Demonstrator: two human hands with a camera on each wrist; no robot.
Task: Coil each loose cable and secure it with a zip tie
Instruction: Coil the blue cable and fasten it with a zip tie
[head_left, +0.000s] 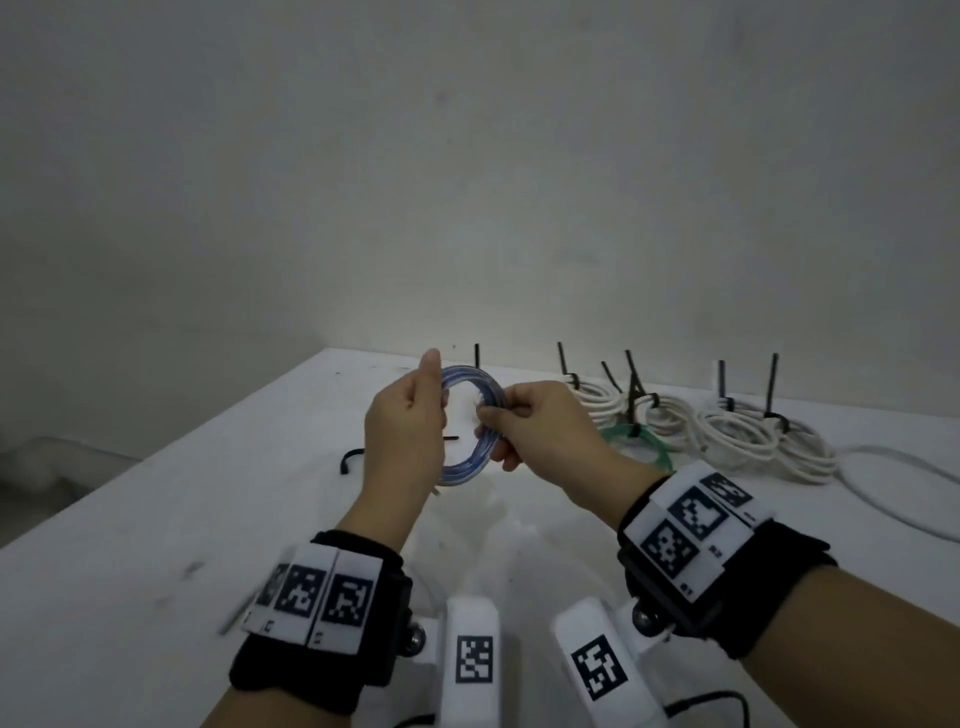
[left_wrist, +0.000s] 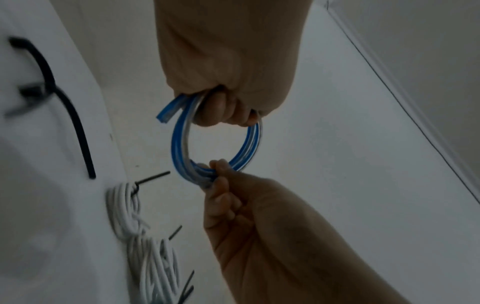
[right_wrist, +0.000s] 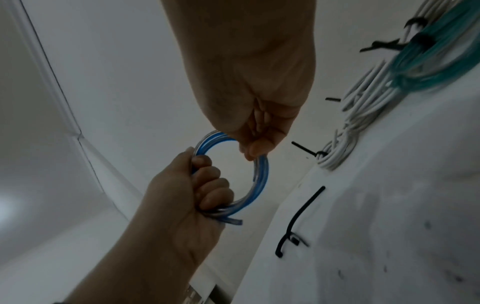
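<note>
The blue cable coil (head_left: 470, 423) is held up above the white tabletop (head_left: 156, 545), standing roughly on edge between the two hands, its open ring facing the person and slightly taller than wide in the head view. One cut end (left_wrist: 166, 112) sticks out at the lower left of the ring, beside the left hand's grip.

The left hand (head_left: 405, 428) has its fingers curled around the ring's left side, thumb pointing up along it. The right hand (head_left: 540, 431) pinches the opposite side between thumb and bent fingers. Neither hand holds anything else.

The coil is a few tight turns of translucent blue cable with pale streaks, and no tie shows on it. A loose black zip tie (head_left: 349, 460) lies bent on the tabletop just left of the left hand. Farther right sit white cable bundles (head_left: 743, 441) and a green coil (head_left: 641, 449), with black tie tails standing up from them.
</note>
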